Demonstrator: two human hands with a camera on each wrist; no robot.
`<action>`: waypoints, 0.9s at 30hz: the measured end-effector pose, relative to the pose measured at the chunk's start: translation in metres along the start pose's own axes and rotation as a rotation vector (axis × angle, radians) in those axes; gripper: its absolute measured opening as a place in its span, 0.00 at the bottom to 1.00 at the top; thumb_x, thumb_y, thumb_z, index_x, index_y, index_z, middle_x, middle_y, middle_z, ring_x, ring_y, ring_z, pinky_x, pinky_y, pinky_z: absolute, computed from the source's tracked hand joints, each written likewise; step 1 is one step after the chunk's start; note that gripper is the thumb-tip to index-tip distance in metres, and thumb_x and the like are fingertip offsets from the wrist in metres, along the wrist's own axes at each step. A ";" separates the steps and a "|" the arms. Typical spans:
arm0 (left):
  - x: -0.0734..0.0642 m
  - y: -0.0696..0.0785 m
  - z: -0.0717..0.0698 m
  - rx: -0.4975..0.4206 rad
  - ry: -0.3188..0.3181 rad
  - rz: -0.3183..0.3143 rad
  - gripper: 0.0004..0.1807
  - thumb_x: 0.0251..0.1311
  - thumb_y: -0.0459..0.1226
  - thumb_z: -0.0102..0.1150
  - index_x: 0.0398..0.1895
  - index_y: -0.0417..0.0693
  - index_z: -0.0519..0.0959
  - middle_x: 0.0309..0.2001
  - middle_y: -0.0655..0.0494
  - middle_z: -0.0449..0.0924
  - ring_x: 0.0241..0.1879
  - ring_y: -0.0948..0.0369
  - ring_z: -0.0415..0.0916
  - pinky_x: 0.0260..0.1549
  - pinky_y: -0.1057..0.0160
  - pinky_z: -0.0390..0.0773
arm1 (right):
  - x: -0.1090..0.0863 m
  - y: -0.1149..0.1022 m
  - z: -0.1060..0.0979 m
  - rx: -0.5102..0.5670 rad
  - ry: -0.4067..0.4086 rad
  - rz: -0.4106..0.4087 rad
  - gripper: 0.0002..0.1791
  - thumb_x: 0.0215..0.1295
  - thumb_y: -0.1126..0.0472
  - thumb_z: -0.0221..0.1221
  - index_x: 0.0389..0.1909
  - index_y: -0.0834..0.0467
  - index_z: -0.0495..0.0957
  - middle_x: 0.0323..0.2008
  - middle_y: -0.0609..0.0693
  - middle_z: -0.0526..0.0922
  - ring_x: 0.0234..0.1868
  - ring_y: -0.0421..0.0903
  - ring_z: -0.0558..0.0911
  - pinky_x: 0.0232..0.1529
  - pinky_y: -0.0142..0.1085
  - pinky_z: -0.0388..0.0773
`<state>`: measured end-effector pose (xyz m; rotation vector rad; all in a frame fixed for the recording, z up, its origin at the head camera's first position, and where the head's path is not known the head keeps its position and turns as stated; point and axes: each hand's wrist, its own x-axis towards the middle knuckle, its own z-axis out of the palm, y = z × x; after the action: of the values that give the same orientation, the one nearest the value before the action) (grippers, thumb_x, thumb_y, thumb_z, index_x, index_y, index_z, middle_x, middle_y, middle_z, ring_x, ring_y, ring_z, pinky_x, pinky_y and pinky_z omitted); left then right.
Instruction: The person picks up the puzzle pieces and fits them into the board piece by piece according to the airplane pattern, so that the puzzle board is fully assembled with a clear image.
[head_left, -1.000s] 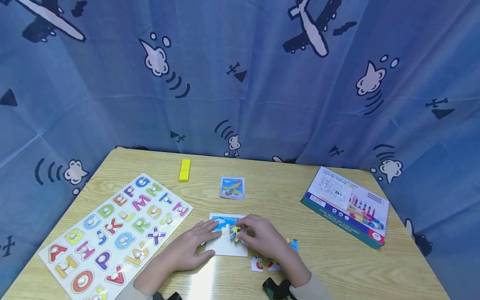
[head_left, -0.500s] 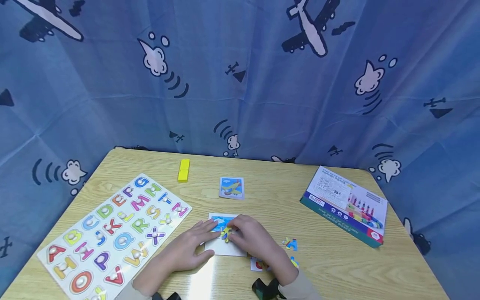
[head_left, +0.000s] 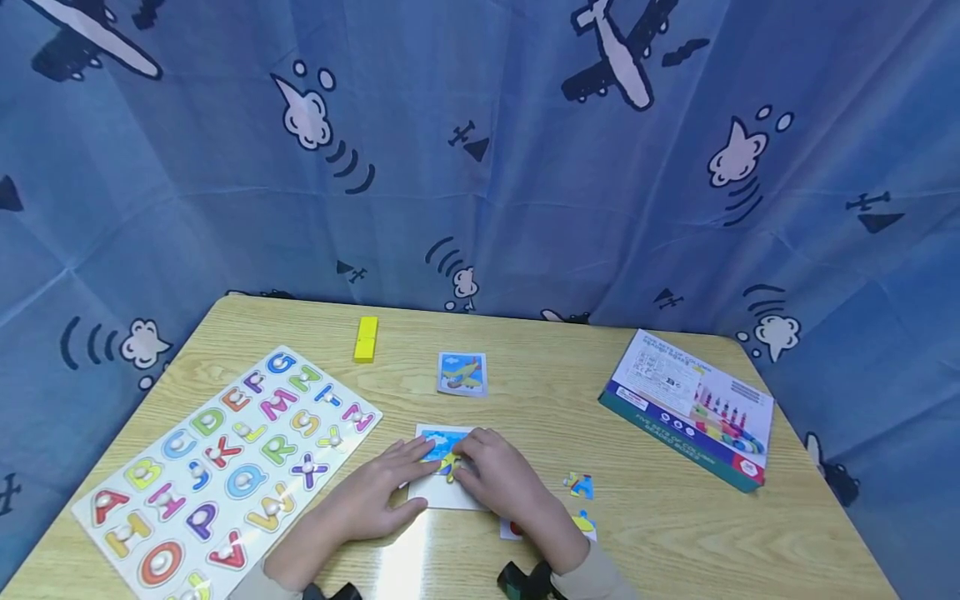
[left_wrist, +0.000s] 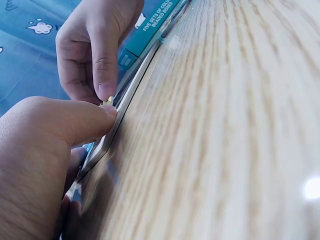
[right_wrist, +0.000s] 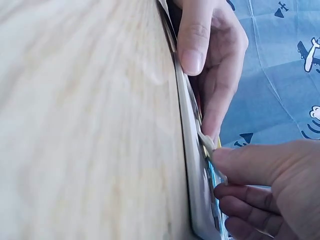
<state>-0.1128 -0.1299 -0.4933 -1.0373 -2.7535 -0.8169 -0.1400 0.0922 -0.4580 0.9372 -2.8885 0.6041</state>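
A small white jigsaw board [head_left: 446,497] lies at the table's middle, its upper part covered by blue sky pieces. My left hand [head_left: 367,493] rests over its left side, fingers fairly straight and touching the pieces, the thumb by the lower left corner. From the right, my right hand [head_left: 498,473] pinches a yellow jigsaw piece [head_left: 450,465] between thumb and fingers over the board. In the right wrist view this piece [right_wrist: 207,142] is tilted against the pieces lying there. Loose jigsaw pieces [head_left: 580,485] lie right of the board; others are partly hidden under the right forearm.
A picture card [head_left: 462,373] with a yellow plane lies behind the board. At left is a large letter puzzle board [head_left: 258,546], with yellow blocks [head_left: 366,340] beyond it. A toy box [head_left: 690,408] sits at the right. A blue curtain [head_left: 405,125] hangs behind the table.
My right hand has moved left over the board with the yellow piece, bringing it beside the left fingertips. Some loose pieces at right came into view. The left hand has stayed in place.
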 end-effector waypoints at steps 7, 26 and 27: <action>0.000 -0.002 0.001 0.001 -0.002 -0.001 0.26 0.60 0.49 0.57 0.61 0.50 0.75 0.68 0.51 0.65 0.69 0.56 0.61 0.69 0.55 0.61 | -0.001 0.002 0.005 -0.042 0.023 -0.036 0.09 0.59 0.59 0.63 0.39 0.57 0.84 0.39 0.47 0.80 0.42 0.42 0.78 0.44 0.34 0.82; 0.009 0.004 0.007 -0.007 0.012 0.056 0.24 0.61 0.50 0.55 0.59 0.51 0.76 0.68 0.53 0.66 0.70 0.55 0.59 0.69 0.53 0.61 | -0.002 0.002 0.006 -0.001 0.011 -0.018 0.09 0.59 0.58 0.64 0.38 0.58 0.83 0.40 0.47 0.79 0.43 0.42 0.77 0.46 0.35 0.81; 0.010 0.005 0.008 0.000 0.009 0.073 0.24 0.62 0.50 0.55 0.59 0.51 0.77 0.67 0.53 0.66 0.69 0.55 0.60 0.69 0.53 0.61 | -0.002 0.002 0.006 -0.001 0.014 -0.018 0.09 0.59 0.58 0.64 0.39 0.58 0.83 0.40 0.47 0.79 0.43 0.42 0.77 0.46 0.34 0.81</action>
<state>-0.1168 -0.1167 -0.4948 -1.1239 -2.6911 -0.8094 -0.1396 0.0925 -0.4648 0.9543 -2.8644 0.6054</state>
